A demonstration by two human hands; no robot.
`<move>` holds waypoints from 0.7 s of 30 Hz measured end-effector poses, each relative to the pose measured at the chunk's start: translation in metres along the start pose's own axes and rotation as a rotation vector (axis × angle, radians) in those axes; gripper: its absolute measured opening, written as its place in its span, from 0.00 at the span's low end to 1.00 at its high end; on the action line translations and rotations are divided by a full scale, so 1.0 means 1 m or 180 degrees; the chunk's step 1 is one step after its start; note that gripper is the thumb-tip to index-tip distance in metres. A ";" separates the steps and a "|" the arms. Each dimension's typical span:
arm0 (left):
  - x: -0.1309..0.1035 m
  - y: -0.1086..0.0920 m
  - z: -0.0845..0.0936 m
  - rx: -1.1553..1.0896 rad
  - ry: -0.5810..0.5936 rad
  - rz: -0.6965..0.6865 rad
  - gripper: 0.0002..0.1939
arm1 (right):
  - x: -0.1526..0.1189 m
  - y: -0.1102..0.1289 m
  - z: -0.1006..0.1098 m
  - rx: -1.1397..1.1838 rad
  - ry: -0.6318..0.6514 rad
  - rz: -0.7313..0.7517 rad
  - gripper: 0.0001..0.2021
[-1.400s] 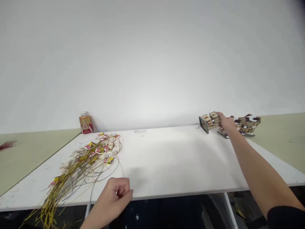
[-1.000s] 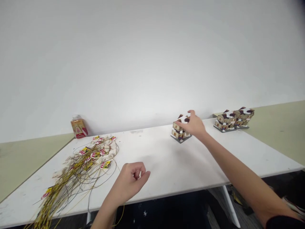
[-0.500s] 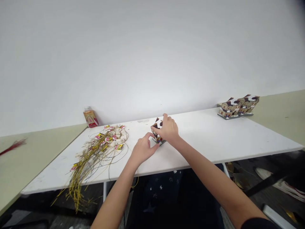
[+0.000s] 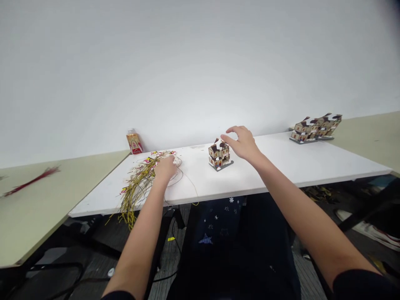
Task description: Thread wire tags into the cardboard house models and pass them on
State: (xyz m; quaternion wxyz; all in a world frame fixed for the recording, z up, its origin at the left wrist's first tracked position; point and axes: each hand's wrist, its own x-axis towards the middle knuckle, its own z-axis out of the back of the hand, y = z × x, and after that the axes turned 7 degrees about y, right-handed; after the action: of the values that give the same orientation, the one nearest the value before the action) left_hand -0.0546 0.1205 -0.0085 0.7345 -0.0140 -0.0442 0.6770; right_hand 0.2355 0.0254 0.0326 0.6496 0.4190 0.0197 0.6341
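A small model house [image 4: 218,155] with a snowy roof and beige walls stands upright on its grey base in the middle of the white table. My right hand [image 4: 243,143] is just right of its roof, thumb and fingers apart, holding nothing. To the left, my left hand [image 4: 165,168] reaches over a bunch of yellow-coated wires [image 4: 136,187] with small red-and-white striped pieces on their ends. The left fingertips are hidden behind the back of that hand, among the white parts, so its grip does not show.
Two similar model houses [image 4: 308,130] stand at the table's [image 4: 265,171] far right. A bottle with a gold and red label [image 4: 134,142] is at the back left corner. Thin red strands [image 4: 33,181] lie on the side table at left. A wall rises behind.
Both hands have let go of the model house, which now stands by itself. My left hand has moved left to the wires; my right has drawn slightly up and right, and the view has shifted.
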 end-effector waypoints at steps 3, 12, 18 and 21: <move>0.021 0.020 -0.001 0.0312 0.0256 -0.0084 0.19 | -0.005 -0.004 -0.002 0.0162 -0.0176 0.0125 0.18; 0.015 0.023 0.008 0.0585 -0.0348 -0.0544 0.16 | -0.021 -0.016 -0.042 0.0439 -0.0186 0.0138 0.10; 0.000 -0.002 0.026 0.0316 -0.1480 -0.1035 0.19 | -0.019 -0.002 -0.069 0.1008 0.0376 0.0467 0.08; -0.007 -0.022 0.030 0.0165 -0.1752 -0.1259 0.19 | -0.016 0.009 -0.081 0.1205 0.0655 0.0248 0.13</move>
State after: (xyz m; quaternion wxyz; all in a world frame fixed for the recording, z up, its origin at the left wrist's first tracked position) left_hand -0.0355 0.1105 0.0227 0.8123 0.1968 -0.2254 0.5007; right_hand 0.1805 0.0528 -0.0227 0.5289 0.4669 0.1884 0.6832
